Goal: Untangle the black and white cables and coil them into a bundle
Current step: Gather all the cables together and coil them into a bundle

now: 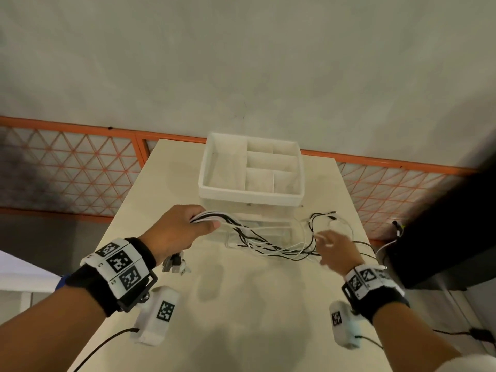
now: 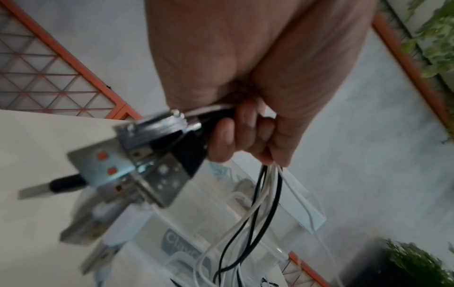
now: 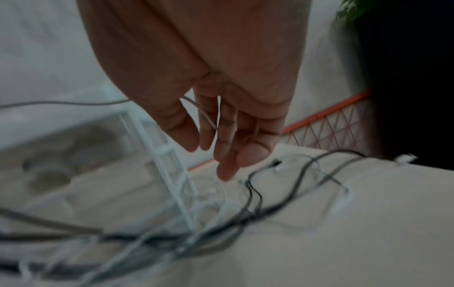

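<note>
So the person's left hand (image 1: 177,232) has its fingers curled tight round one end of the black and white cables (image 1: 268,244), with the USB plugs (image 2: 137,159) sticking out the back of the fist, probably so all the connector ends stay lined up as an anchor while the rest gets sorted. From that fist the strands run out to the right, sagging over a clear plastic box (image 1: 259,232) and onto the table (image 1: 241,304), where the far ends fan out loose and crossed near the right edge. The right hand (image 1: 336,249) hovers over that messy part with fingers relaxed and spread, and the wrist view shows a thin white strand running across the fingers (image 3: 228,136), but it's not really pinched, looks more like combing through to separate things. A white divided tray (image 1: 249,196) sits behind at the far end, nothing in it. Judging from this, the untangling is about halfway and no coiling has started yet
</note>
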The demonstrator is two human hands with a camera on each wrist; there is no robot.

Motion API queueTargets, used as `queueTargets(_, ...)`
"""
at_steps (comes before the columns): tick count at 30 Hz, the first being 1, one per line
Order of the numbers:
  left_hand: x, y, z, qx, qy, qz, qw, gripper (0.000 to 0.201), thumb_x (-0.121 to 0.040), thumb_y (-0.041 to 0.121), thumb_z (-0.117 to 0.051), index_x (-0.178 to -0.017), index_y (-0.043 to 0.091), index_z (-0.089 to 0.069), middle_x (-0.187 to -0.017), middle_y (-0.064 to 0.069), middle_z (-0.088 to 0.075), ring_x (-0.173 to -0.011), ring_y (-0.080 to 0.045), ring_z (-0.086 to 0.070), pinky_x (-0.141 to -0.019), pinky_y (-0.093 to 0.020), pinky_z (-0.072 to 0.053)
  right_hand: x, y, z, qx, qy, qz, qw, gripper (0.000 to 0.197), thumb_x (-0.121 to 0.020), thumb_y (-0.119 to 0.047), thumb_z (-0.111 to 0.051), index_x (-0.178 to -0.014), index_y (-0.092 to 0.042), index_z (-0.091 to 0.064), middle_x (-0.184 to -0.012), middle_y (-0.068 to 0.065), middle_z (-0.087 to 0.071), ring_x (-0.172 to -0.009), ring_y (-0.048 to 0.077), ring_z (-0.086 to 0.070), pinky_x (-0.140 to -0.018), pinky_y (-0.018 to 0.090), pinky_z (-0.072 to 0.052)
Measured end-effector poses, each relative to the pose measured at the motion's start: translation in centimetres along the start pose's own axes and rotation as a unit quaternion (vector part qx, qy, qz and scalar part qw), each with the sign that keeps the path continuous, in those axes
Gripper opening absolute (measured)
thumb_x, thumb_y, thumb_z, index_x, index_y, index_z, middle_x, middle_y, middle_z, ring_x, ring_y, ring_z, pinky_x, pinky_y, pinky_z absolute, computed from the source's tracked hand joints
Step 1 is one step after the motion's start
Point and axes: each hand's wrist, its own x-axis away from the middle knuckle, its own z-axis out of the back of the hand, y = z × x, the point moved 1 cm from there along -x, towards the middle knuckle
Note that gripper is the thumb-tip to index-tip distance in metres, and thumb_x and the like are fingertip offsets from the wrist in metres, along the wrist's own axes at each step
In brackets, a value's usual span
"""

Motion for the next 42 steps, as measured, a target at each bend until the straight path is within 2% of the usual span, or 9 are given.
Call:
queueTargets(4,0.2,-0.4,-0.8,-0.07,-0.015,-0.029,0.997,0.018,-0.092,0.024,-0.067,-0.077,0.015,-0.062,-0.043,0.015,-0.046,-0.037,-0.002,-0.038,-0.045,-0.019,-0.03,2.2,-0.9,-2.9,0.107,-0.088,0.027,0.99,0.047,-0.086,-0.019,-0.06,-0.132,-0.027,-0.062,-0.114,0.0,-0.071,-0.106,0.023,-0.067,-0.097,0.032,-0.051)
queueTargets(8,0.5,-0.1,-2.0,-0.141,-0.06,-0.05,0.987,0.02,-0.091,0.023,-0.066,-0.072,0.025,-0.06,-0.053,0.014,-0.054,-0.046,0.0,-0.045,-0.05,-0.017,-0.034,5.9,-8.4,-2.1,-0.031,-0.03,0.199,0.979,0.038,-0.084,-0.019,-0.071,-0.12,-0.033,-0.066,-0.106,-0.012,-0.069,-0.087,0.004,-0.064,-0.074,0.006,-0.043)
queueTargets(13,1.3,1.0,-4.1,-0.075,-0.118,-0.093,0.986,0.013,-0.092,0.017,-0.064,-0.082,0.026,-0.068,-0.058,0.017,-0.06,-0.052,-0.003,-0.05,-0.055,-0.022,-0.041,8.6,-14.2,-4.8,-0.017,-0.117,0.375,0.919,0.075,-0.076,-0.021,-0.078,-0.144,-0.034,-0.048,-0.127,-0.009,-0.066,-0.115,0.006,-0.061,-0.101,0.022,-0.046)
queueTargets(20,2.5,-1.8,-3.1,0.033,-0.11,-0.07,0.991,0.015,-0.091,0.04,-0.058,-0.091,0.026,-0.064,-0.075,0.008,-0.065,-0.071,-0.014,-0.058,-0.068,-0.033,-0.048,7.8,-13.9,-3.0,-0.2,-0.034,0.252,0.946,0.018,-0.079,-0.006,-0.077,-0.086,-0.023,-0.076,-0.073,-0.007,-0.075,-0.059,0.006,-0.065,-0.058,0.027,-0.053)
queueTargets(28,1.8,0.6,-3.5,-0.143,-0.145,-0.112,0.973,0.014,-0.102,0.023,-0.047,-0.094,0.024,-0.059,-0.075,0.008,-0.057,-0.063,-0.008,-0.05,-0.061,-0.022,-0.045,9.3,-15.7,-3.0,-0.022,-0.144,0.342,0.928,0.035,-0.083,-0.009,-0.067,-0.112,-0.028,-0.07,-0.091,-0.015,-0.076,-0.085,0.0,-0.07,-0.076,0.017,-0.054)
queueTargets(32,1.5,1.0,-2.3,0.069,-0.129,-0.077,0.986,0.03,-0.091,0.041,-0.063,-0.11,0.018,-0.067,-0.091,0.0,-0.072,-0.08,-0.01,-0.065,-0.074,-0.029,-0.049,9.0,-15.7,-1.6,-0.154,-0.13,0.283,0.938,0.043,-0.083,0.001,-0.068,-0.116,-0.026,-0.073,-0.094,-0.008,-0.079,-0.085,0.011,-0.074,-0.078,0.03,-0.06)
queueTargets(36,1.6,-0.3,-2.3,0.303,-0.149,0.022,0.941,0.073,-0.084,0.072,-0.043,-0.12,0.013,-0.067,-0.095,-0.011,-0.07,-0.095,-0.025,-0.069,-0.091,-0.044,-0.052,9.7,-15.3,-0.1,-0.282,-0.18,0.263,0.905,0.032,-0.09,0.01,-0.065,-0.116,-0.006,-0.073,-0.067,-0.018,-0.069,-0.053,-0.005,-0.058,-0.052,0.008,-0.044)
queueTargets(39,1.5,0.3,-2.9,0.405,-0.152,0.075,0.899,0.075,-0.087,0.073,-0.035,-0.104,0.009,-0.071,-0.086,-0.015,-0.067,-0.072,-0.027,-0.067,-0.069,-0.036,-0.059,10.0,-15.3,0.1,-0.279,-0.183,0.281,0.9,0.029,-0.095,-0.002,-0.064,-0.123,-0.007,-0.07,-0.059,-0.02,-0.065,-0.051,-0.005,-0.056,-0.052,0.007,-0.042)
queueTargets(42,1.2,1.3,-3.0,0.377,-0.111,0.078,0.916,0.071,-0.095,0.064,-0.032,-0.104,0.003,-0.068,-0.087,-0.02,-0.068,-0.059,-0.023,-0.064,-0.053,-0.029,-0.055,9.9,-15.0,-0.3,-0.195,-0.149,0.298,0.922,0.033,-0.099,-0.023,-0.061,-0.13,-0.033,-0.065,-0.054,-0.021,-0.059,-0.051,-0.004,-0.053,-0.058,0.009,-0.041)
